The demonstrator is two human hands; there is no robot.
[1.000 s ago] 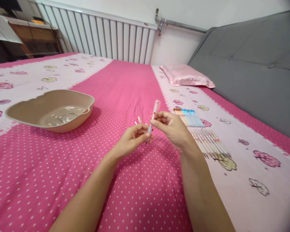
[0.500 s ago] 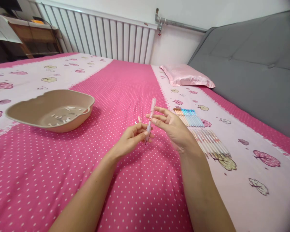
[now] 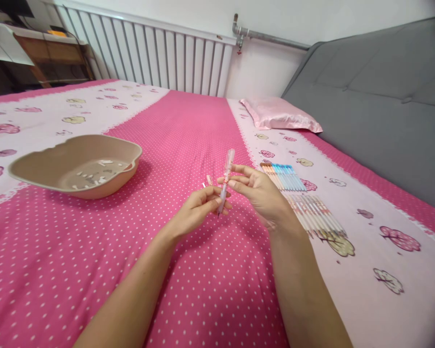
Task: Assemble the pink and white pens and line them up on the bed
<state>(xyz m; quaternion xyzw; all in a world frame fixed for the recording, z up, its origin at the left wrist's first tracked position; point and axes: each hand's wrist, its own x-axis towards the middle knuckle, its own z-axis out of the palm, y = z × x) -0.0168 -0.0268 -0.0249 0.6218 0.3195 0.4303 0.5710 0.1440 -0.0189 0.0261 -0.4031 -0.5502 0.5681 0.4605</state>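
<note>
A slim pink translucent pen (image 3: 229,158) is held between my two hands, nearly upright with its dark tip pointing down. My left hand (image 3: 201,204) pinches its lower barrel between thumb and fingers. The thumb and fingertips of my right hand (image 3: 252,187) close on the pen around its middle, at a small red mark. Just beyond my left fingers show a small pink piece (image 3: 209,180) and a white bit; whether that hand holds them I cannot tell.
A beige basin (image 3: 76,166) with several small white pieces stands at left. Blue and orange pens (image 3: 284,177) lie in a row at right, with a row of pale pens (image 3: 317,215) nearer me. A pink pillow (image 3: 281,114) lies by the grey headboard (image 3: 377,92).
The pen's upper end and my right fingers have dropped slightly. My left hand and its hold on the pen look nearly the same.
</note>
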